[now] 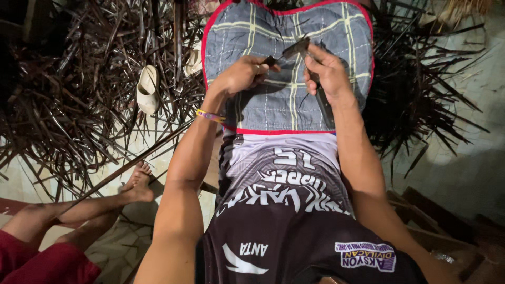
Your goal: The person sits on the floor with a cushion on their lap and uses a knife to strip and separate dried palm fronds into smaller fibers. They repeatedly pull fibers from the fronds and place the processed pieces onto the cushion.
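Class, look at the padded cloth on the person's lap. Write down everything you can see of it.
The padded cloth is a quilted mat of grey-blue plaid with pale yellow-green stripes, edged in red piping. Its far corners are rounded. It lies flat over the person's lap, its near edge meeting the dark printed shirt. The left hand and right hand rest over its middle, working a dark strip with a knife. Dry dark strips lie heaped on the floor around it.

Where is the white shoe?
In the head view, the white shoe lies on the floor at upper left, among the dark dry strips, left of the checked cushion.
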